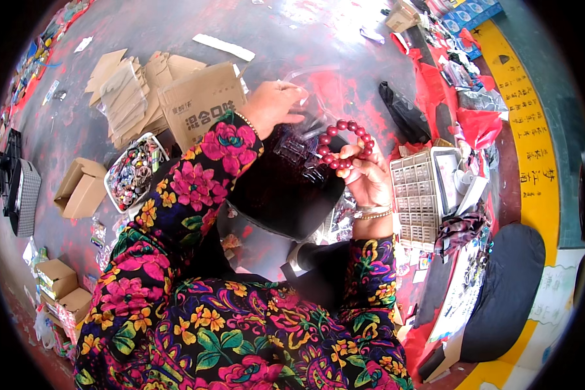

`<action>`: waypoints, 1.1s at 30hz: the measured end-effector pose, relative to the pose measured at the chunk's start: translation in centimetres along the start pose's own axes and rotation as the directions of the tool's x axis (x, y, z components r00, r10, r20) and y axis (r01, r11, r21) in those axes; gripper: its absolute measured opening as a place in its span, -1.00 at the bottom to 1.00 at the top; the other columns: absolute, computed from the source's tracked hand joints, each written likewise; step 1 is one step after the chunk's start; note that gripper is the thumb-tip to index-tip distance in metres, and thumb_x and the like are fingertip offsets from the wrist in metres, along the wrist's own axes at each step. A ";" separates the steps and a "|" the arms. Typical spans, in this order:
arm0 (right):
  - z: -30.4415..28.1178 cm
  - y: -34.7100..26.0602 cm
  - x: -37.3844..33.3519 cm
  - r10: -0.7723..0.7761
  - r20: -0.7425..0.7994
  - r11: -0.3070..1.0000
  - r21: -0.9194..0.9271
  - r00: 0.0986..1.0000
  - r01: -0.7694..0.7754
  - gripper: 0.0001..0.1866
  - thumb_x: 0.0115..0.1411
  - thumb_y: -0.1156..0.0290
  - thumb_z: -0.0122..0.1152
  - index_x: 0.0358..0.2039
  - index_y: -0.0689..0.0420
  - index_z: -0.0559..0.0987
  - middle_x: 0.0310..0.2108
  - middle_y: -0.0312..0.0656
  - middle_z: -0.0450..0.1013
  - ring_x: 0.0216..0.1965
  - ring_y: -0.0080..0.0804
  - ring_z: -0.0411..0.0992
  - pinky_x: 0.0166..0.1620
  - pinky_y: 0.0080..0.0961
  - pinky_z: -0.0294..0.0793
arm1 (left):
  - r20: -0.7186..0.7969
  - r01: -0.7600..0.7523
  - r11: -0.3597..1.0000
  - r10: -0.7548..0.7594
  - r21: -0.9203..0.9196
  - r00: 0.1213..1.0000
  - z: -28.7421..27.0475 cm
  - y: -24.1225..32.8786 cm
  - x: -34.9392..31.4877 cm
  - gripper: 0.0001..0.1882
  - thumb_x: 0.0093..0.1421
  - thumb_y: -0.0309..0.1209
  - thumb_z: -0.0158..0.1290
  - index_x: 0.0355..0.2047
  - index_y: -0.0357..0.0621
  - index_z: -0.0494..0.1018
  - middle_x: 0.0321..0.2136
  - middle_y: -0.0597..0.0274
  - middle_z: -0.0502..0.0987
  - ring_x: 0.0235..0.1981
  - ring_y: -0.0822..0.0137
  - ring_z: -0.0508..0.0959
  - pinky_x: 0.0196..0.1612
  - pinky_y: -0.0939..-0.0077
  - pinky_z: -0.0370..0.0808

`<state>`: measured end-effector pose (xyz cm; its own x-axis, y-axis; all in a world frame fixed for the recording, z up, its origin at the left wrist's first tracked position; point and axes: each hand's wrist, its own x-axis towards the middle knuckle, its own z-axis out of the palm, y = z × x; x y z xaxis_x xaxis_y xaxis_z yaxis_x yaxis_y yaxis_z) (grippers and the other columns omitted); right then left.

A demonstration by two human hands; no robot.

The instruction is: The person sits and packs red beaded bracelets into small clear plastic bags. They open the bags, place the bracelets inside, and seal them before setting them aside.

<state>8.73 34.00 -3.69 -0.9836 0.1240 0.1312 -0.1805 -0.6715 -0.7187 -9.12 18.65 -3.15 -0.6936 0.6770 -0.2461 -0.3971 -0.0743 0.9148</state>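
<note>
A dark red bead bracelet [363, 132] hangs in a ring from my right hand [370, 179], whose thumb and fingers close on its lower beads. To its left, my left hand [273, 107] is raised with the fingertips pinched at a small whitish, clear bit that is too small to name. Under both hands is a black, glossy surface [273, 195], with clear plastic packets [296, 149] of dark items on its far part. Each of my wrists wears a beaded bracelet.
Flattened cardboard [127, 97] and a brown carton [201, 104] lie at far left. A white basket [136, 172] of colourful small items stands nearer, beside an open box [81, 188]. On the right are a cream plastic crate [413, 201], red plastic bags [481, 130] and a black cushion-like pad [504, 292].
</note>
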 end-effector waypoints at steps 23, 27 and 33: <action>-0.2 -1.8 -0.6 -0.101 -0.357 0.884 -0.461 0.929 -0.081 -0.78 0.18 0.45 0.05 -0.16 0.23 0.45 -0.41 -0.20 0.50 -0.43 -0.51 0.47 -0.47 -0.74 0.36 | 0.224 0.162 0.961 -0.110 -0.226 0.968 7.7 -3.1 1.8 -0.79 0.22 -0.41 -0.13 -0.26 -0.29 0.42 -0.45 0.22 0.49 -0.49 0.46 0.47 -0.48 0.60 0.40; -0.1 -1.3 -0.1 -0.057 -0.347 0.831 -0.536 0.936 -0.148 -0.76 0.18 0.41 0.06 -0.14 0.20 0.47 -0.44 -0.25 0.49 -0.46 -0.54 0.46 -0.47 -0.74 0.37 | 0.316 0.226 0.917 -0.119 -0.329 0.941 7.6 -4.4 2.0 -0.80 0.21 -0.42 -0.12 -0.27 -0.32 0.41 -0.50 0.21 0.47 -0.60 0.44 0.45 -0.57 0.55 0.38; 0.9 -0.5 0.3 0.128 -0.391 0.801 -0.502 0.911 -0.328 -0.89 0.12 0.43 0.14 -0.33 0.14 0.53 -0.54 -0.36 0.46 -0.56 -0.67 0.38 -0.56 -0.79 0.28 | 0.255 0.299 0.946 -0.261 -0.123 0.931 7.9 -3.1 0.6 -0.78 0.22 -0.37 -0.12 -0.25 -0.28 0.40 -0.49 0.19 0.46 -0.59 0.42 0.46 -0.58 0.55 0.39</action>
<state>8.48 33.72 -2.69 -0.9191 0.3131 -0.2394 0.1782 -0.2116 -0.9610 -3.55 25.05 -3.54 -0.3889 0.8362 -0.3868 -0.6572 0.0424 0.7525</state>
